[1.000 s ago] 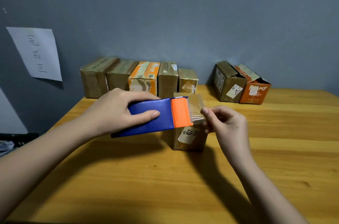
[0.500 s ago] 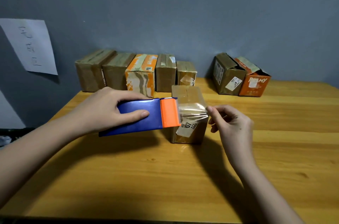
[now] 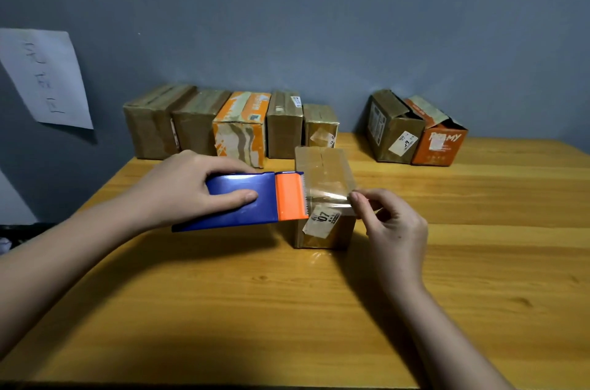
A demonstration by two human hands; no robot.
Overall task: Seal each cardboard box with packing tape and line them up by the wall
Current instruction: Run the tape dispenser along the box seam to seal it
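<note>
Gripping the dispenser (image 3: pixel 242 199), left hand (image 3: pixel 182 188) hides its roll; right hand (image 3: pixel 394 223) pinches tape (image 3: pixel 325 190) over one box (image 3: pixel 325 166); seven boxes (image 3: pixel 241 128) stand far.

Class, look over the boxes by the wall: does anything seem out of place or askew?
Yes. Two boxes, a brown box and an orange box, sit apart from the row of five, turned at an angle, with flaps open.

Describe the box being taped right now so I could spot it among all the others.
On the wooden table, five boxes line the grey wall and two open ones sit right. The box being taped stands alone in front, between both hands, under clear tape, with a peeling "07" label.
</note>
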